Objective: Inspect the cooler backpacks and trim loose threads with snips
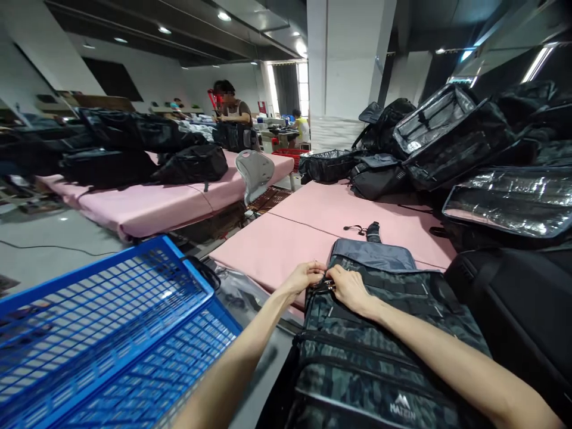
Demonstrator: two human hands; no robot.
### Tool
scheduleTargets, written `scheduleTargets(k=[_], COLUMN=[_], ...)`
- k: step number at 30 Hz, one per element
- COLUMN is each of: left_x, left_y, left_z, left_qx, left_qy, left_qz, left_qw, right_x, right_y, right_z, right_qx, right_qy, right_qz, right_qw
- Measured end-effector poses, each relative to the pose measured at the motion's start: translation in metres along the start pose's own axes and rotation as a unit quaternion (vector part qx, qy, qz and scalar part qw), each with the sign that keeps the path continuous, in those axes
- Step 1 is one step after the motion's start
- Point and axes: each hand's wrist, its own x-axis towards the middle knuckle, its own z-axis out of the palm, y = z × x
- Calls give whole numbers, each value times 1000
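A dark camouflage backpack point(384, 342) lies on the pink-covered table in front of me, a pale mountain logo on its lower front. Its grey top flap point(375, 255) points away from me. At the bag's left upper edge, my left hand point(308, 275) is closed, thumb and fingers pinched together. My right hand point(350, 287) is closed right beside it, fingers curled against the same edge. A small shiny metal piece point(329, 285) shows under the right fingers. What exactly each hand pinches is too small to make out.
Blue plastic crates point(102, 322) stand at my left. More black bags point(447, 143), some with silver linings, pile up at the right. A strap with a buckle point(373, 232) lies beyond the backpack. Another pink table point(156, 205) holds bags, near a grey chair point(254, 173). People work farther back.
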Motion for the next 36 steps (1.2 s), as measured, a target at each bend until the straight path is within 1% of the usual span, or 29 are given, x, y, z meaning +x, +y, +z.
scheduleTargets(k=[1,3,5,6,7,8,10,11,12,13,15,16,17,19,21,22,24,26,28,31,36], left_x=[1,3,4,6,7,10,16,20,25,29,36,38,39,37,33,31,28,27,27,27,28], left_y=[-2,-4,-2,1,5,10,20,25,29,32,34,33,31,27,24,23,23,23,24,23,23], left_z=[1,0,0,1,4,8,22,31,40,48,61,65,67,68,67,66,65,64,65,65,64], left_qx=[-13,-15,13,38,68,101,162,184,196,199,176,153,128,84,58,50,33,20,17,30,40], left_qy=[2,-3,-6,1,16,38,84,92,82,59,6,-8,-7,26,65,78,84,80,78,81,81], left_qz=[-1,-8,-12,-5,13,46,141,181,202,205,178,164,155,155,162,164,156,140,135,143,148], left_qw=[1000,1000,1000,999,997,993,973,962,956,956,968,975,980,984,983,982,984,987,988,986,985], right_x=[3,10,16,17,18,17,15,14,13,12,11,10,9,5,-1,-4,-10,-14,-15,-15,-15], right_y=[6,20,34,39,43,45,46,44,43,42,41,41,42,44,43,42,38,34,32,31,32], right_z=[-2,-14,-32,-42,-50,-56,-62,-63,-62,-61,-59,-59,-61,-66,-73,-77,-83,-86,-87,-85,-84], right_qx=[19,64,116,143,171,197,243,261,275,285,293,291,285,270,220,170,32,-101,-176,-235,-268], right_qy=[16,64,117,137,150,158,164,166,167,167,167,166,165,163,174,184,204,213,214,223,222], right_qz=[14,54,94,108,116,118,115,113,110,107,103,101,100,101,106,104,77,30,-10,-39,-55], right_qw=[1000,994,982,974,967,960,949,944,940,938,936,937,939,943,954,962,975,971,961,945,936])
